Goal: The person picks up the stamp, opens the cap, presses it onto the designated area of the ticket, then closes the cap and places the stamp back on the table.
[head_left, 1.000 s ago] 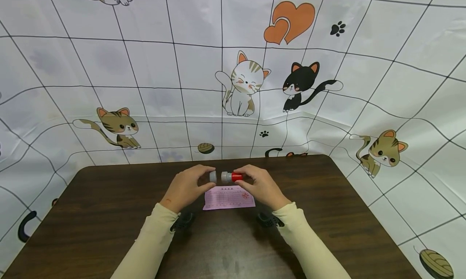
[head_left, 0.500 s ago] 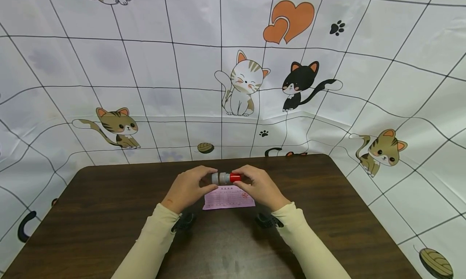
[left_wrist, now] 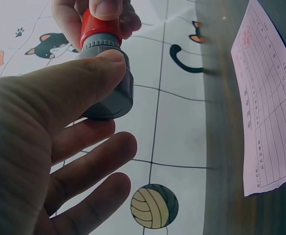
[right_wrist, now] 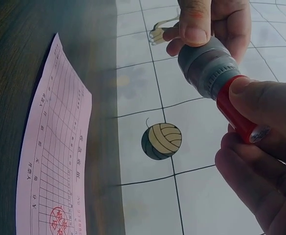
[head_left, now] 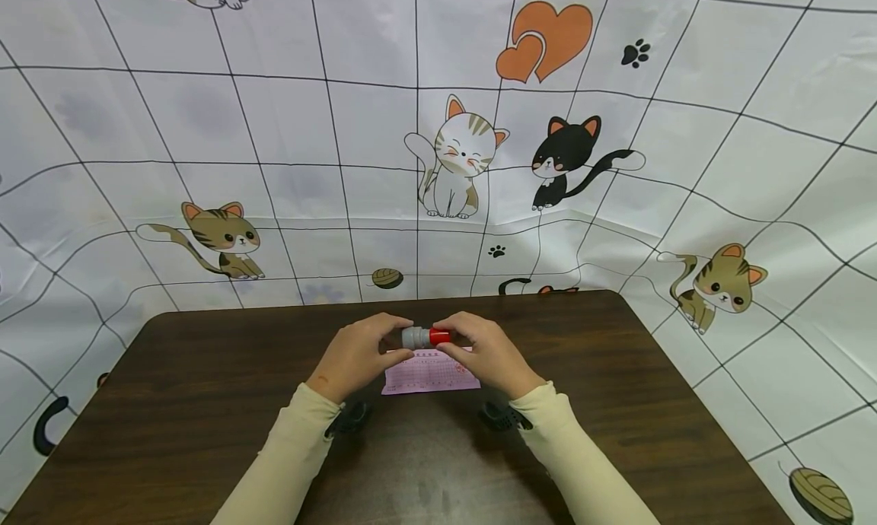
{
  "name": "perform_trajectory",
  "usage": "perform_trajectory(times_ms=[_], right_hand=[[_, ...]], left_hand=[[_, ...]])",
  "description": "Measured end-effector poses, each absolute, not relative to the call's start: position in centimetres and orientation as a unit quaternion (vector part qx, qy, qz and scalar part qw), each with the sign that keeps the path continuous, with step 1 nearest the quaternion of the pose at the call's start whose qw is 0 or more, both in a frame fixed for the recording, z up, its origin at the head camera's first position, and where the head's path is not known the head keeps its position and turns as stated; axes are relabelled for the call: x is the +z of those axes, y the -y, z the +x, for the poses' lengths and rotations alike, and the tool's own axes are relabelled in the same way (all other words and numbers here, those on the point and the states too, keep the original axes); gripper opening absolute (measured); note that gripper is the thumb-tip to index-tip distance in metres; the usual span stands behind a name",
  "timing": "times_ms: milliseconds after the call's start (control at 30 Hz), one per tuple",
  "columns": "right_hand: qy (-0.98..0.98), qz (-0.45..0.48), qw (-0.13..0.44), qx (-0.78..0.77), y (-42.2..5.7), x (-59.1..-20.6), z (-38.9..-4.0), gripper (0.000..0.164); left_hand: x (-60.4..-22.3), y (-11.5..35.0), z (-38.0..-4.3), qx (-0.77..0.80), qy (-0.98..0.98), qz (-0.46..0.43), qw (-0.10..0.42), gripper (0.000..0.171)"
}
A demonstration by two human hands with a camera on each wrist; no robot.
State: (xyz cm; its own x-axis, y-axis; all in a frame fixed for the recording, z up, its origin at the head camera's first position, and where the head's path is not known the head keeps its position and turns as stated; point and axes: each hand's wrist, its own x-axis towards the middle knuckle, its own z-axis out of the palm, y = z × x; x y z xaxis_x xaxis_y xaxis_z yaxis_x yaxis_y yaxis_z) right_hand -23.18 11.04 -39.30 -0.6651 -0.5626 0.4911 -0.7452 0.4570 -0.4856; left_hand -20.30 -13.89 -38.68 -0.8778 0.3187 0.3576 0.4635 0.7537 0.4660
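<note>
A round stamp with a red handle (head_left: pixel 439 335) and a grey cap (head_left: pixel 409 338) is held sideways above the table. My left hand (head_left: pixel 355 356) pinches the cap between thumb and index finger, its other fingers spread in the left wrist view. From the other side my right hand (head_left: pixel 492 351) grips the red handle with thumb and fingers. Cap and stamp body meet end to end, as the right wrist view shows with the cap (right_wrist: pixel 190 61) against the ribbed grey collar (right_wrist: pixel 221 73). Below lies a pink printed slip (head_left: pixel 430 374) bearing a red round stamp mark (right_wrist: pixel 59 221).
The dark wooden table (head_left: pixel 226 388) reaches out on both sides of the arms. A white sheet (head_left: pixel 370 129) with grid lines and cartoon cats hangs behind its far edge and along the sides.
The cap in my left hand and the stamp in my right were apart a second ago. They have come together, and the gap between them has closed.
</note>
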Motion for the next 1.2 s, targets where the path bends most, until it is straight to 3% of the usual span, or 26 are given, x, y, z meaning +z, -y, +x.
perform_trajectory(times_ms=[433,767,1200], right_hand=[[0.839,0.391,0.098,0.365,-10.98,-39.41,-22.97,0.035],[0.877,0.398,0.125,0.239,-10.65,-39.12,-22.75,0.042],[0.849,0.438,0.172,0.239,-10.88,-39.13,-23.08,0.043]], left_hand=[[-39.07,13.78,-20.11,-0.285,0.915,-0.248,0.14,0.043],[-38.91,13.67,-20.25,-0.277,0.906,-0.273,0.165,0.046],[-38.99,13.49,-20.3,-0.271,0.9,-0.281,0.191,0.044]])
